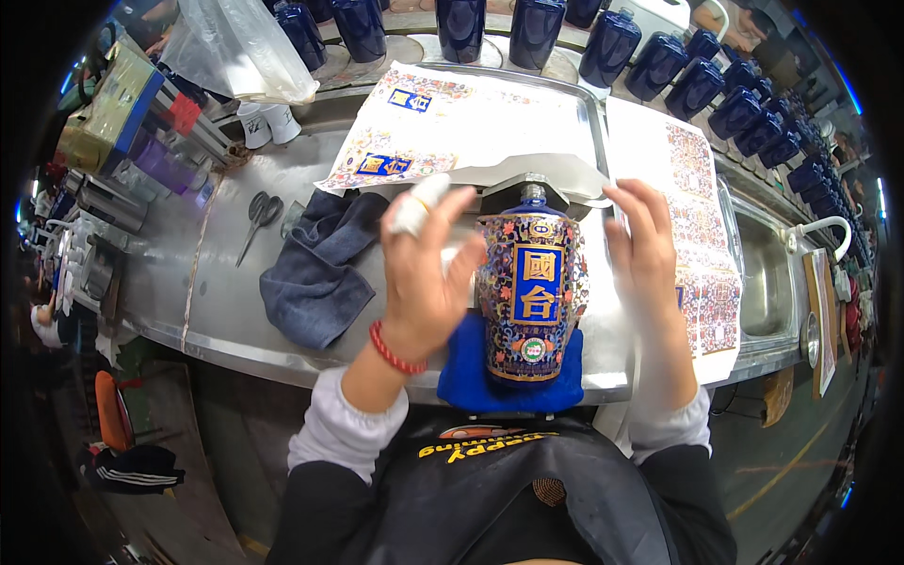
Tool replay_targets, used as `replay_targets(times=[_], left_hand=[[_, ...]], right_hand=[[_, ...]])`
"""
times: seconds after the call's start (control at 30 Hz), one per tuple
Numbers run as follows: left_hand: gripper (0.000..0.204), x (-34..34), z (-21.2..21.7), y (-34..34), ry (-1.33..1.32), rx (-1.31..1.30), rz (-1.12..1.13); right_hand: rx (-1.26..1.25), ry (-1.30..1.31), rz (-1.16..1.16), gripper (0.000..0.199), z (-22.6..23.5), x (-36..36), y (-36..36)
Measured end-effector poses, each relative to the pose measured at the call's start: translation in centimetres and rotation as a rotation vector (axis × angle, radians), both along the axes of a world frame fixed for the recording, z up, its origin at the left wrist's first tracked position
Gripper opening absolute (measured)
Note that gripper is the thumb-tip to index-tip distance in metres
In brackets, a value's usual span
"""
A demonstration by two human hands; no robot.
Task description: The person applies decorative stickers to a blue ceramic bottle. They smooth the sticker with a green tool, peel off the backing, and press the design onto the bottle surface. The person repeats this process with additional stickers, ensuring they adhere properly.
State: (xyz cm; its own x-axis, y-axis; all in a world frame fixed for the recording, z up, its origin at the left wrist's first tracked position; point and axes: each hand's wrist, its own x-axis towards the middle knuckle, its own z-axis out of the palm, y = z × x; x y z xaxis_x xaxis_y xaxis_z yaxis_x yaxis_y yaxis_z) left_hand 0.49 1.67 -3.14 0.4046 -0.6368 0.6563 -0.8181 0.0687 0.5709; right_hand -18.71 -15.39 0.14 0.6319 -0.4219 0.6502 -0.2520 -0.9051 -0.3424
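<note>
A dark blue bottle (525, 311) with a colourful patterned wrap, gold characters on a blue panel and a round green mark lies in front of me, its neck pointing away. Beneath its near end is a bright blue cloth (465, 363). My left hand (424, 273), with white wrapping on a finger and a red bracelet at the wrist, is just left of the bottle, fingers apart; whether its thumb touches the side I cannot tell. To the right of the bottle and apart from it, my right hand (650, 252) has its fingers stretched out and holds nothing.
Patterned decal sheets (414, 127) lie on a metal tray beyond the bottle; more sheets (697, 245) are at right, beside a sink (765, 273). A dark grey towel (320, 273) and scissors (256, 221) lie left. Several plain blue bottles (459, 28) line the far side.
</note>
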Motion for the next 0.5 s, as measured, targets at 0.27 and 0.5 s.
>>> replay_targets(times=[0.27, 0.5], left_hand=[[0.098, -3.5, -3.0, 2.3, 0.044, 0.171, -0.301], [0.098, -3.6, -3.2, 2.2, 0.090, 0.134, -0.356]], right_hand=[[0.293, 0.159, 0.224, 0.066, -3.0, -3.2, 5.0], [0.391, 0.183, 0.287, 0.074, -3.3, -3.1, 4.7]])
